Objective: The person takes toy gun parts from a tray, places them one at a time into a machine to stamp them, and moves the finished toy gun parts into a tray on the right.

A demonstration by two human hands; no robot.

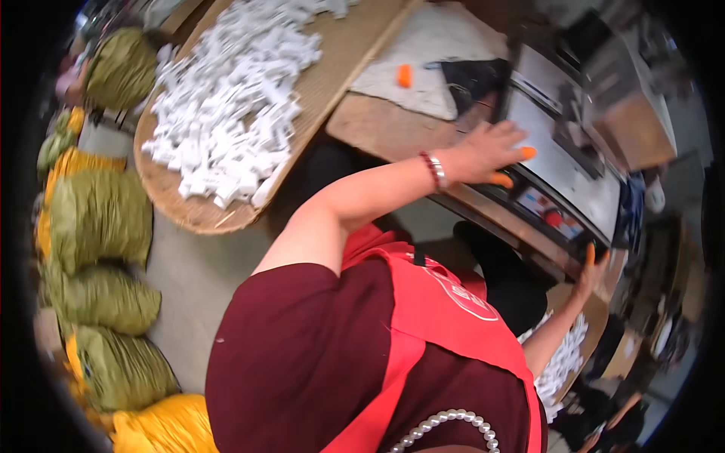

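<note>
The left hand (483,151), open with orange rubber fingertip covers, is laid flat on the smooth grey metal machine (563,170), holding nothing. The right hand (590,273), fingers loosely spread, is seen at the machine's lower edge; contact cannot be determined. Small white plastic parts (234,106) are heaped well apart on a round woven tray (189,215).

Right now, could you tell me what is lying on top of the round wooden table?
The round wooden table carries a loose heap of small white plastic parts over most of its top. Whatever lies beneath the heap is covered; the table's far edge runs out of view.
</note>
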